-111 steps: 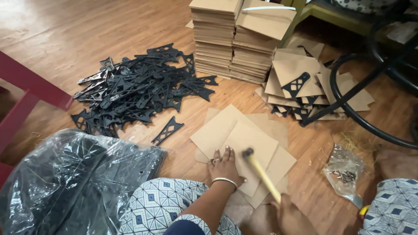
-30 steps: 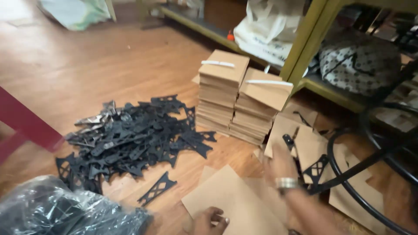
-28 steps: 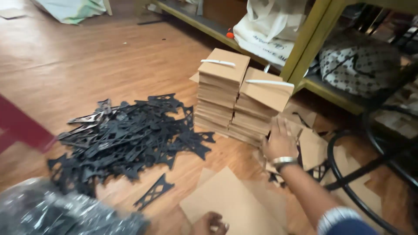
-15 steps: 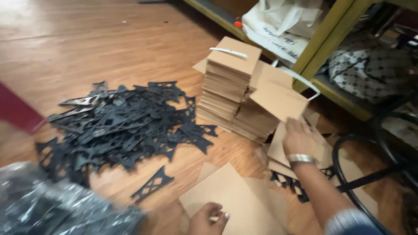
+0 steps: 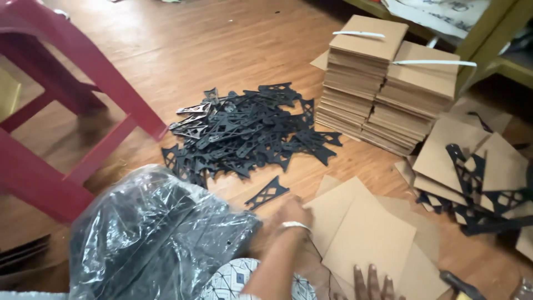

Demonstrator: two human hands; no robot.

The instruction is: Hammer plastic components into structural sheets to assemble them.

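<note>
My left hand [image 5: 291, 214], with a metal bangle on the wrist, is blurred at the left edge of a few loose brown cardboard sheets [image 5: 369, 236] on the wooden floor. It is just below a single black lattice bracket [image 5: 267, 193]. Whether it grips anything is unclear. Only the fingers of my right hand [image 5: 372, 280] show at the bottom edge, spread flat on the cardboard sheets. A heap of black lattice brackets [image 5: 244, 133] lies further out on the floor.
Two tall stacks of cardboard squares [image 5: 388, 94] stand at the back right, more sheets with brackets [image 5: 477, 178] beside them. A clear plastic bag of black parts [image 5: 155, 233] sits at my left knee. A red plastic stool [image 5: 72, 83] stands left. A dark tool handle [image 5: 461, 286] lies at the bottom right.
The view has swung left and down. My right hand has drawn back from the sheets beside the stacks to the near cardboard. My left hand has moved forward toward the single bracket.
</note>
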